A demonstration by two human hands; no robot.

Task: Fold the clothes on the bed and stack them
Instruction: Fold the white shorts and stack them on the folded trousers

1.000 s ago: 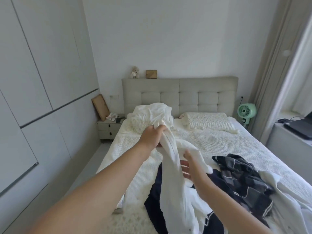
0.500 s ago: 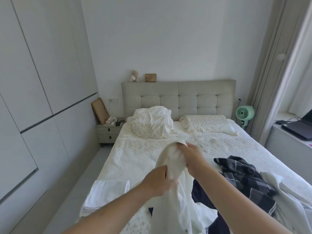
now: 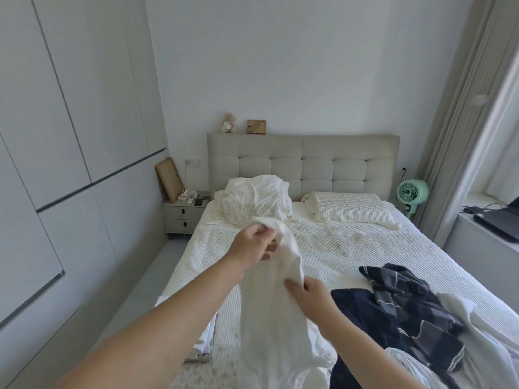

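Your left hand grips the white garment at its top. Your right hand pinches its edge lower down, above the bed.

- 1 view only, from head height at the foot of the bed, facing forward and down toward the headboard.
- Both hands sit close below the lens; beyond the fingers lie pillows, then wall.
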